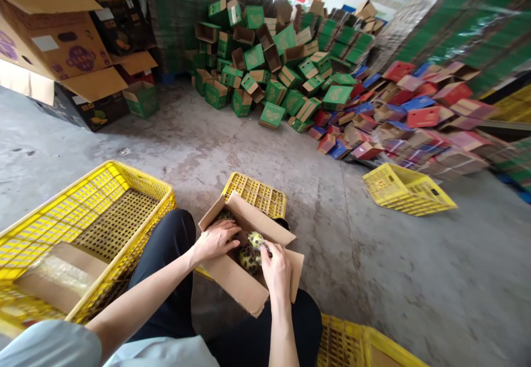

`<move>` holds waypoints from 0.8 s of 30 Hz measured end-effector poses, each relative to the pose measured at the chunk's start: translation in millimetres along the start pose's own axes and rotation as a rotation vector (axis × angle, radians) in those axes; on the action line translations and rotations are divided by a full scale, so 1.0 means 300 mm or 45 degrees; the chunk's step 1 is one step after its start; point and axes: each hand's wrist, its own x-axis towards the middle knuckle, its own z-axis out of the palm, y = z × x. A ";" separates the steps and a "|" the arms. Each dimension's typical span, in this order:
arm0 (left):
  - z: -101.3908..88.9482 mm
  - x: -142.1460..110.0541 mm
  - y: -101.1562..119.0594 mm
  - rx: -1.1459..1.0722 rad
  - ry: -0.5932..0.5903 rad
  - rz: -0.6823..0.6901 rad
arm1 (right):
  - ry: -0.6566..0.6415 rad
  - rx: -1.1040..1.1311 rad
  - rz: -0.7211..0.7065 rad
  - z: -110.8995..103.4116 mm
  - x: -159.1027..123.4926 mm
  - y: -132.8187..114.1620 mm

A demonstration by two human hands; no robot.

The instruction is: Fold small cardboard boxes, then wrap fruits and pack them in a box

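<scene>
An opened brown cardboard box (236,281) sits between my knees with its flaps spread. Inside lie rounded yellow-green pieces (248,260) with dark blotches; their exact kind is unclear. My right hand (277,267) reaches over the near right side, fingers closed in a pinch on one blotched yellow piece (255,239). At the left end of the box, my left hand (218,241) lies over the contents, fingers stretched out and slightly apart. Darker greenish pieces (224,216) show just beyond its fingers. The box's bottom is mostly hidden by hands and flaps.
An upturned yellow crate (259,192) is under the box. To my left stands a large yellow crate (143,220) with cardboard in it; another yellow crate (409,190) lies ahead right. Green cartons (271,113) and red-blue cartons (423,116) are heaped ahead. Larger cartons (53,46) stand left.
</scene>
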 end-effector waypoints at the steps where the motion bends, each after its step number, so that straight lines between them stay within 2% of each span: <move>1: -0.003 -0.001 0.001 -0.018 -0.014 -0.005 | -0.014 0.062 0.041 -0.016 -0.002 -0.009; 4: -0.014 0.005 0.019 -0.110 -0.067 0.067 | -0.130 0.302 0.173 -0.038 -0.003 -0.041; 7: -0.012 0.021 0.055 -0.310 -0.132 0.182 | -0.242 0.560 0.318 -0.018 0.005 -0.064; 9: -0.001 0.031 0.075 -0.467 -0.143 0.138 | -0.244 0.666 0.404 0.003 0.017 -0.065; 11: 0.013 0.036 0.086 -0.562 -0.074 -0.003 | -0.231 0.663 0.453 0.016 0.032 -0.057; 12: 0.019 0.037 0.089 -0.581 -0.020 -0.079 | -0.264 0.591 0.438 0.018 0.040 -0.052; 14: 0.025 0.040 0.091 -0.604 0.073 -0.209 | -0.450 0.307 0.336 0.022 0.049 -0.043; 16: 0.025 0.046 0.091 -0.627 0.114 -0.317 | -0.674 -0.004 0.232 0.035 0.051 -0.045; 18: 0.018 0.054 0.089 -0.650 0.126 -0.427 | -0.817 -0.236 0.189 0.068 0.051 -0.061; 21: -0.001 0.063 0.079 -0.726 0.130 -0.548 | -0.837 -0.399 0.206 0.143 0.059 -0.099; 24: -0.018 0.064 0.058 -0.912 0.108 -0.564 | -0.805 -0.475 0.189 0.196 0.077 -0.129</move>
